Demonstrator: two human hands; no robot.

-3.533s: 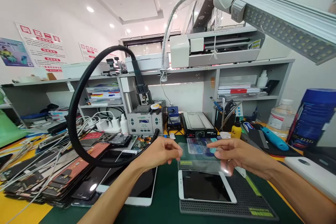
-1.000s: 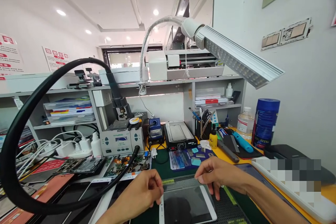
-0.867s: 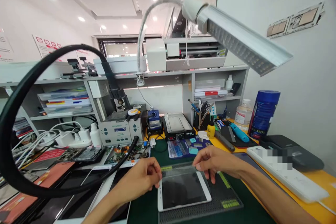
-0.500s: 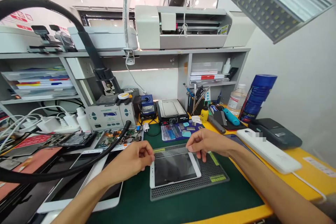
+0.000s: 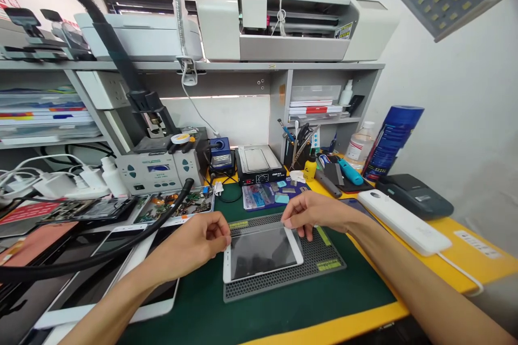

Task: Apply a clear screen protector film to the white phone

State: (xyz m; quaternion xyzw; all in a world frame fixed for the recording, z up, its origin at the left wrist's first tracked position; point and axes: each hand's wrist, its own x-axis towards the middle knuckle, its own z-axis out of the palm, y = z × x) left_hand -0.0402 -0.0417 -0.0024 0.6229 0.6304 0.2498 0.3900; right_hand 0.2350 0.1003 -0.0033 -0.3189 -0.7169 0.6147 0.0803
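Yellow bench (image 5: 493, 265); green mat (image 5: 307, 307) on it; grey honeycomb pad (image 5: 321, 256) on the mat. White-framed tablet (image 5: 263, 253) rests on the pad, screen up, long axis roughly 8:30 to 2:30. Left hand (image 5: 202, 240) at the tablet's 10 o'clock corner, right hand (image 5: 313, 214) at its 1 o'clock corner; neither clearly nearer. Clear film (image 5: 256, 232), faint, along the tablet's far edge, appears to span the two hands. Thumb and forefinger tips of each hand together, apparently clamped on the film's ends. Tablet centre: near 4 o'clock from left fingertips, 7 o'clock from right. Fingertip contact with tablet frame: cannot tell.
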